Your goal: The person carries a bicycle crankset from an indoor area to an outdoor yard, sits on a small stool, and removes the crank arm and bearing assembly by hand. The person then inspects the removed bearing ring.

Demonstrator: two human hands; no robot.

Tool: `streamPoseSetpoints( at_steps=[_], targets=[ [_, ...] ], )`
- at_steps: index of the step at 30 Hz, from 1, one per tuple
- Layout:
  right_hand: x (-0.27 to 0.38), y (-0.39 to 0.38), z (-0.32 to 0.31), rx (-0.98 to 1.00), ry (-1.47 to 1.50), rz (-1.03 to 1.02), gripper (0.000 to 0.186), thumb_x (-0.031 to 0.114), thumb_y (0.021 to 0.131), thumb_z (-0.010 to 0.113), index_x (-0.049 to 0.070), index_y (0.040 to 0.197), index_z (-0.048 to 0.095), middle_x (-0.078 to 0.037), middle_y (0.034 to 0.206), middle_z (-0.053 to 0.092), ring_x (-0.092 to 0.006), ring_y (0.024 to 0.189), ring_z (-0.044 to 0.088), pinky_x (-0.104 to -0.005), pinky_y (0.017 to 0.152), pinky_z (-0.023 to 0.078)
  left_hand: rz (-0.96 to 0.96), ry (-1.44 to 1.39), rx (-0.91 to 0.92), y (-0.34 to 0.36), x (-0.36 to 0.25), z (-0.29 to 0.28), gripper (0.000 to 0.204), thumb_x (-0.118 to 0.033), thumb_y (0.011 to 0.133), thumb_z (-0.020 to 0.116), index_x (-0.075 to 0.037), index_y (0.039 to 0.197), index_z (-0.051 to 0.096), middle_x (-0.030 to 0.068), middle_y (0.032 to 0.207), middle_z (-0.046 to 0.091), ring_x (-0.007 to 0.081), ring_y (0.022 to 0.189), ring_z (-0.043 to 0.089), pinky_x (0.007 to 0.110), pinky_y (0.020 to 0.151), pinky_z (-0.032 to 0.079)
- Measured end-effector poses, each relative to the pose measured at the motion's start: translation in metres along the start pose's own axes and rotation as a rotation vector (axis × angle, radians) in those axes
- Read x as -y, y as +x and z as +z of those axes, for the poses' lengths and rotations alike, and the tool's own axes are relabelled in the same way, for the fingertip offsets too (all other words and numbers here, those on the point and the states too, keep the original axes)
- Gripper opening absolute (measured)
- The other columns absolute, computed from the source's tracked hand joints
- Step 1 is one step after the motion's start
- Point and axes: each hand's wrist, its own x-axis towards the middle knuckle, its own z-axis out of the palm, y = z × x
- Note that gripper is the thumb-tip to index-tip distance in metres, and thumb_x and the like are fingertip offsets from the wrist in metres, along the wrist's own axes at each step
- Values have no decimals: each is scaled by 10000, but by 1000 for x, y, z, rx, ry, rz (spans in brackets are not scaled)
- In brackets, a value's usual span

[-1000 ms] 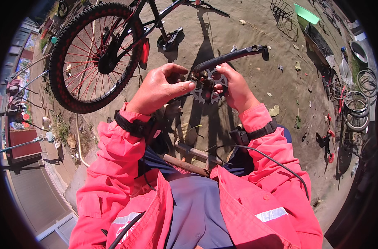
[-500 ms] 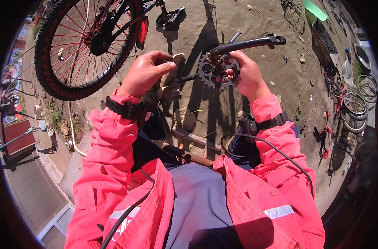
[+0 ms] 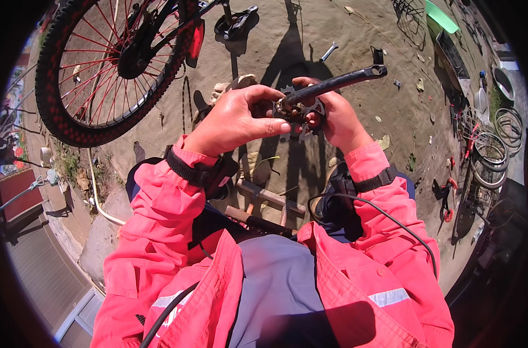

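My right hand (image 3: pixel 342 119) is wrapped round a bicycle crankset, its fingers at the toothed chainring (image 3: pixel 316 109). The black crank arm (image 3: pixel 339 82) slants up to the right from the chainring. From the other side, my left hand (image 3: pixel 241 119) has its thumb and fingers closed on the greasy brown middle of the crankset. Part of the chainring is hidden behind my fingers. A wrench (image 3: pixel 329 52) lies on the ground just beyond the crank arm.
A bicycle wheel (image 3: pixel 110 61) with red spokes stands at the upper left, near a saddle (image 3: pixel 236 24) on the ground. By my feet is a wooden frame (image 3: pixel 270 197). Several loose rims (image 3: pixel 489 153) and a pair of red-handled pliers (image 3: pixel 448 200) lie at the right.
My left hand has moved right and closed on the crankset's middle. The crankset has turned a little and come slightly left in my right hand. The view has shifted slightly.
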Motion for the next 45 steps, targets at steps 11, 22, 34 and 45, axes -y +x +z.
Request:
streamPoseSetpoints(
  at_steps=[11,22,34,45],
  targets=[
    [-2,4,4,22,14,47,352,331,998,520,130,1268,620,-23,986,516,-108,756,555,-244,569,519,118,16,-58,4,8,1,484,-45,801,815,37,1224,594,13,1051,637,75,943,604,234,817,514],
    [-8,11,-1,35,-10,26,371,341,1001,512,119,1282,607,-16,964,530,-97,714,543,-226,564,502,139,26,-104,5,7,2,415,-145,784,812,39,1123,660,34,891,681,76,791,606,248,709,514],
    [-4,9,6,48,12,61,359,345,995,520,134,1273,605,-25,973,528,-106,698,557,-244,556,521,143,-28,-144,7,9,4,392,-152,769,806,42,1073,653,21,866,651,68,750,578,239,669,491],
    [-14,16,-2,24,14,88,420,314,1032,473,50,1356,511,-99,1051,638,-154,684,668,-307,574,595,266,198,-202,7,8,-1,433,-88,764,817,31,1129,616,19,930,623,63,789,578,216,685,483]
  ],
)
